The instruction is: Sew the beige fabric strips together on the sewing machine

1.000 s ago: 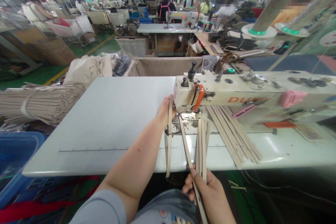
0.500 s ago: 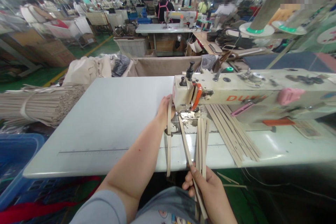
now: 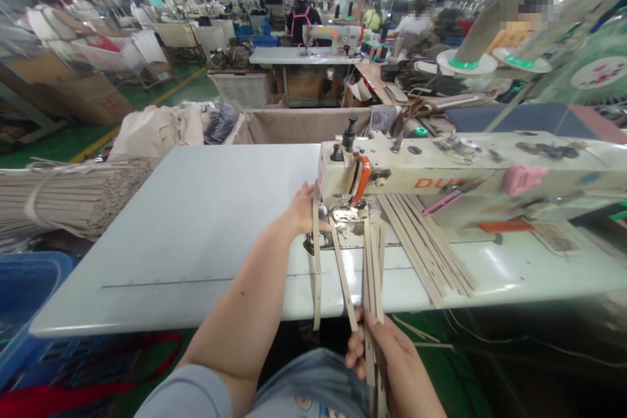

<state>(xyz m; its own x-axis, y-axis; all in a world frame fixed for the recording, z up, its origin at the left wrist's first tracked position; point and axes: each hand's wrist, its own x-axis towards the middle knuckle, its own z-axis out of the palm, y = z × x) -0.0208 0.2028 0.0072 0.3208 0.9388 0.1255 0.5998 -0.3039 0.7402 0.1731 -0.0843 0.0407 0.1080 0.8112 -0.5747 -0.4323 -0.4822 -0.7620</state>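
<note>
A cream sewing machine (image 3: 455, 166) stands on a pale table. My left hand (image 3: 306, 209) is beside its needle area, partly behind a hanging beige strip (image 3: 316, 274); fingers are spread, one reaching toward the metal plate (image 3: 347, 214). A second strip (image 3: 344, 277) runs from the needle area down toward my right hand (image 3: 379, 346). That hand is closed round several beige strips (image 3: 373, 274) at the table's front edge. More strips (image 3: 426, 248) lie fanned out under the machine arm.
A tied bundle of strips (image 3: 73, 199) lies left of the table (image 3: 196, 209). Below it is a blue basket (image 3: 34, 268). Behind the table is a fabric-lined bin (image 3: 304, 124). Thread cones (image 3: 490, 32) stand at the right. People work farther back.
My left hand has shifted, with a finger now across toward the needle plate. The second strip's end has come away from under my right thumb, which now rests on the other strips.
</note>
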